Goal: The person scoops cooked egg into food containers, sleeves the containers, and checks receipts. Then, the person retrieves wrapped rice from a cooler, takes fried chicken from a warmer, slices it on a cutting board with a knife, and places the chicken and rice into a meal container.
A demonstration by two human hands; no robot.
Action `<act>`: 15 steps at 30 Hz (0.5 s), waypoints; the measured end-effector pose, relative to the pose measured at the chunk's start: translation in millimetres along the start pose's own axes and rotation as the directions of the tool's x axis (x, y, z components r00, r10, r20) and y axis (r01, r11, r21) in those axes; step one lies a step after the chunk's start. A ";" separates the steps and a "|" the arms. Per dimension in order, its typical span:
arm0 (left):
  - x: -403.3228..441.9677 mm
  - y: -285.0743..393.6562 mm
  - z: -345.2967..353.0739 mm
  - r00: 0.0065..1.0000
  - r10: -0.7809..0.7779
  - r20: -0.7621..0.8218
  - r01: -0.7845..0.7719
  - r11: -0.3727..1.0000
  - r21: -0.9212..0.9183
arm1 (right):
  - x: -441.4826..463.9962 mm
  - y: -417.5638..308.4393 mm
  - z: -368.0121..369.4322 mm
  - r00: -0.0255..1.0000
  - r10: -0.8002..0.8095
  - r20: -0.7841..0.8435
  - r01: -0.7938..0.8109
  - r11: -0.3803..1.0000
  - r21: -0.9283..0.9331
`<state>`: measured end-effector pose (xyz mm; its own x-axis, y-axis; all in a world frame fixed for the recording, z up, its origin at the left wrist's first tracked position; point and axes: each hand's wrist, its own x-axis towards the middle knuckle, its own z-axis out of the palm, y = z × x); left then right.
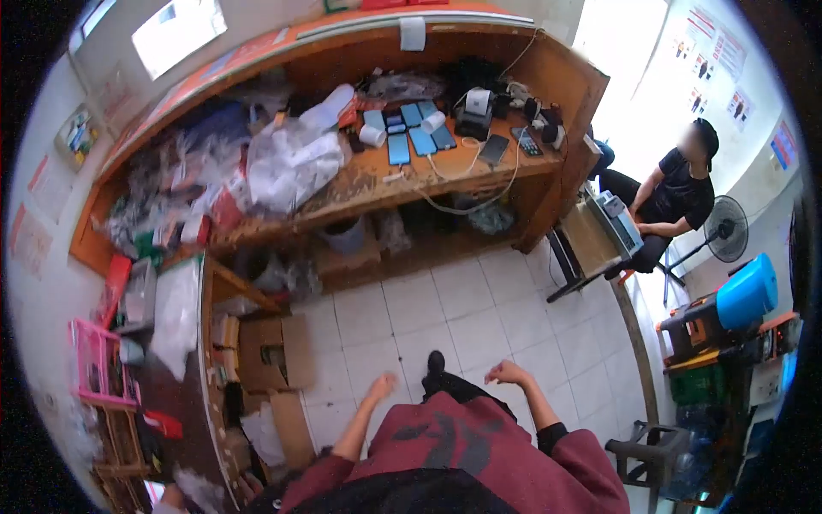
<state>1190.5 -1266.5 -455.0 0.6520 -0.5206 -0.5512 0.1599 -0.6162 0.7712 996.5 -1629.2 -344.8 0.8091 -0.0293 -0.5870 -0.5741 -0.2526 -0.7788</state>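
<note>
My left hand hangs over the tiled floor at the lower middle, blurred, so its fingers do not show clearly. To its right, my right hand is also over the floor, its fingers loosely curled, with no object visible in it. Neither hand touches anything that I can see. Below them is the maroon shirt, and a dark shoe shows between the hands. Ahead stands a wooden counter with several blue-screened phones, a black printer and plastic bags.
Open cardboard boxes lie at the left beside a dark side table. A seated person is at a small desk at the right, near a fan. A grey stool stands at the lower right.
</note>
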 end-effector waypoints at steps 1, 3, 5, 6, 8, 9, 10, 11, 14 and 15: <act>24.9 -38.0 4.8 0.937 0.230 0.262 -0.189 0.967 -0.171 | 34.0 -20.7 -29.0 0.997 -0.073 -0.034 0.073 0.997 0.004; 24.3 14.2 -1.2 0.946 0.285 0.154 -0.285 0.958 -0.018 | 91.4 -68.9 -86.5 0.994 -0.106 -0.034 0.104 0.992 -0.073; 43.2 78.9 -19.8 0.935 0.352 0.042 -0.354 0.932 0.079 | 132.2 -158.0 -142.7 0.998 -0.051 -0.025 0.044 0.969 -0.241; 58.3 118.1 -34.6 0.933 0.360 0.009 -0.359 0.928 0.096 | 167.4 -171.7 -172.0 0.950 -0.308 -0.055 0.276 0.908 -0.316; 97.2 181.2 -65.2 0.965 0.261 0.011 -0.261 0.965 0.023 | 211.3 -235.1 -232.3 0.893 -0.435 -0.113 0.370 0.854 -0.365; 126.2 205.4 -79.6 0.986 0.167 0.018 -0.166 0.985 -0.043 | 237.4 -259.1 -263.4 0.815 -0.560 -0.149 0.477 0.794 -0.376; 158.7 224.4 -89.4 0.981 0.195 0.014 -0.195 0.980 -0.032 | 258.7 -286.4 -294.6 0.809 -0.562 -0.170 0.470 0.794 -0.386; 192.9 244.1 -98.7 0.975 0.222 0.012 -0.222 0.975 -0.021 | 287.2 -298.9 -323.5 0.777 -0.553 -0.301 0.451 0.822 -0.348; 262.4 376.1 -130.2 0.893 0.449 -0.002 -0.438 0.872 0.219 | 375.2 -313.3 -439.1 0.750 -0.419 -0.512 0.423 0.899 -0.115; 290.0 417.7 -135.5 0.870 0.492 0.013 -0.486 0.855 0.183 | 384.8 -331.9 -469.6 0.646 -0.379 -0.662 0.449 0.891 -0.071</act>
<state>1546.8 -1594.8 -249.6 0.6368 -0.7639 -0.1043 -0.3159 -0.3820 0.8685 1557.3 -2010.7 -208.3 0.8235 -0.5638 0.0624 -0.1389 -0.3070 -0.9415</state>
